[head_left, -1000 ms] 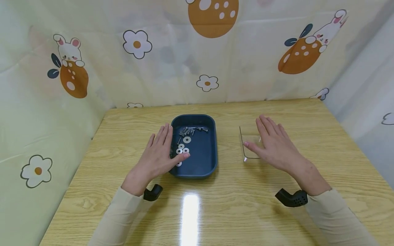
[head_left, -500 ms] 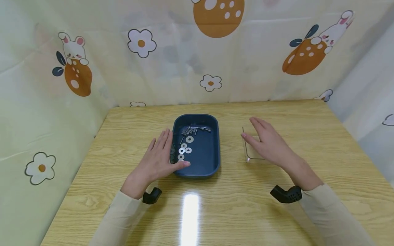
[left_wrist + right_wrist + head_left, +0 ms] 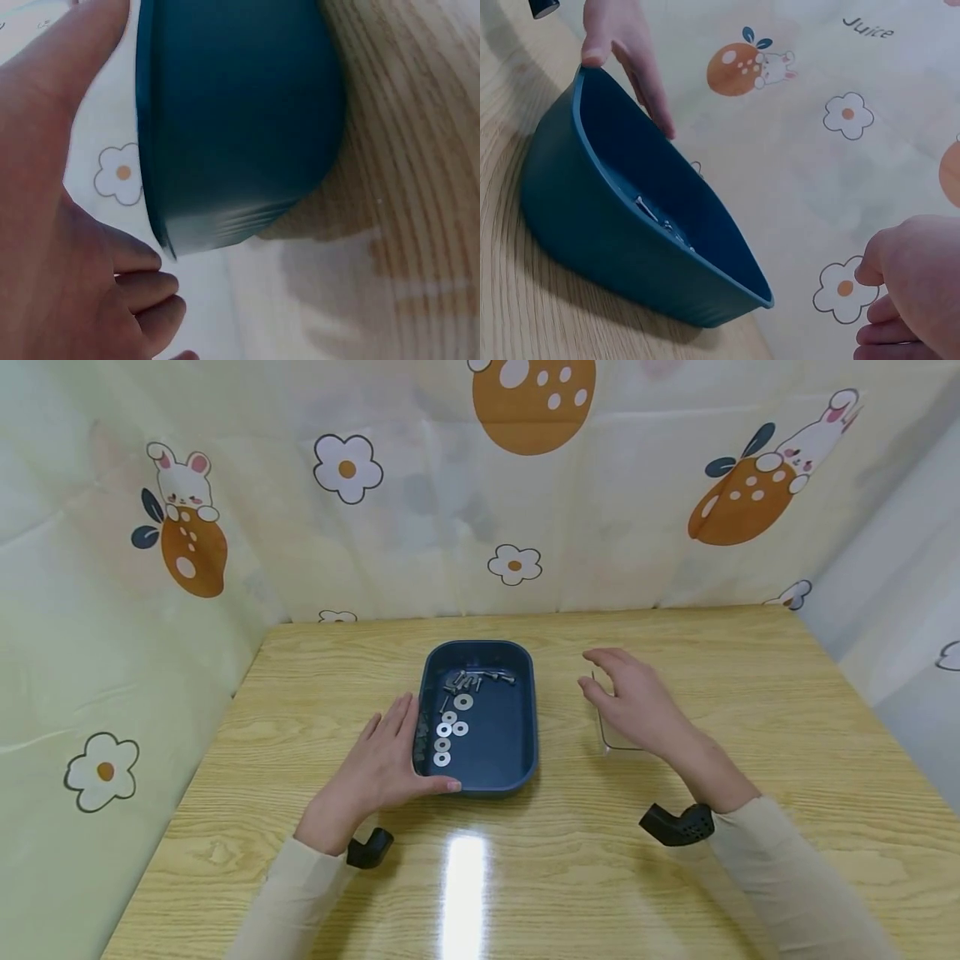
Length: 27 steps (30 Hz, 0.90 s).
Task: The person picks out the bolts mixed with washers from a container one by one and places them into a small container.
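A dark blue rectangular tray (image 3: 495, 743) stands upright on the wooden table. Flat metal washers (image 3: 442, 744) lie along its left side, with a cluster of small screws (image 3: 468, 682) toward the back. My left hand (image 3: 378, 768) is at the tray's left front corner, fingers straight along the left side and thumb at the front rim. To the right, my right hand (image 3: 637, 702) hovers with relaxed fingers and a gap between thumb and fingers, holding nothing. Beneath it is a clear plastic piece (image 3: 619, 747) with a dark edge line, mostly covered by the hand.
Each wrist carries a black camera mount, the left mount (image 3: 370, 849) and the right mount (image 3: 677, 825). Behind the wooden table (image 3: 570, 877) hangs a patterned curtain (image 3: 420, 527), which also closes off the left and right sides.
My left hand has slid toward me, its thumb moving from over the tray to its front rim. The right hand has shifted left, toward the tray, its fingers bending and spreading from the thumb.
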Available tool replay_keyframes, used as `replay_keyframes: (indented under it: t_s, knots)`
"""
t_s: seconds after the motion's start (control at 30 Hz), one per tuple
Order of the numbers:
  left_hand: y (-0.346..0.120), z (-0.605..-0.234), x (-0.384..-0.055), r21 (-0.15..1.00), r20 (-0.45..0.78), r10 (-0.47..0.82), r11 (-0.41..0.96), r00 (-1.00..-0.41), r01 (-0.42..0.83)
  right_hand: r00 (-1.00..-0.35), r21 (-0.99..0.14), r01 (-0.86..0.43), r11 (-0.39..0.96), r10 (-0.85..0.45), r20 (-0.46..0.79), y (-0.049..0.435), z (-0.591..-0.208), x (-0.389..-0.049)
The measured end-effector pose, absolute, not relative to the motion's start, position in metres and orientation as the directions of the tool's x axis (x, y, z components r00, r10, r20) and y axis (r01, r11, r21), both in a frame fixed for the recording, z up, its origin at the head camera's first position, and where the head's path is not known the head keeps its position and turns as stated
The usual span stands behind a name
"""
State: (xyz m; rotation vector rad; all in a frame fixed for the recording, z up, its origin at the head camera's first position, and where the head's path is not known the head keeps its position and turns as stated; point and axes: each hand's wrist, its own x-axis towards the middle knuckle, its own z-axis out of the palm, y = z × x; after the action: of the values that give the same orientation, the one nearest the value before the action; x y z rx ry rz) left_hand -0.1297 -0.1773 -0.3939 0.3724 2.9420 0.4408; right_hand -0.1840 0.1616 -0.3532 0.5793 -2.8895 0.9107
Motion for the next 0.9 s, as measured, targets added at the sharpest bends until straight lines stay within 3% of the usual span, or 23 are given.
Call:
replay_keyframes:
  t_s: [0.9]
  knots:
    - [-0.167,-0.397,-0.125,0.279,-0.091,0.25,0.936,-0.964,0.216,-0.919,-0.673,-0.349,0.653,-0.38,0.108,0.128,-0.355,-0.195]
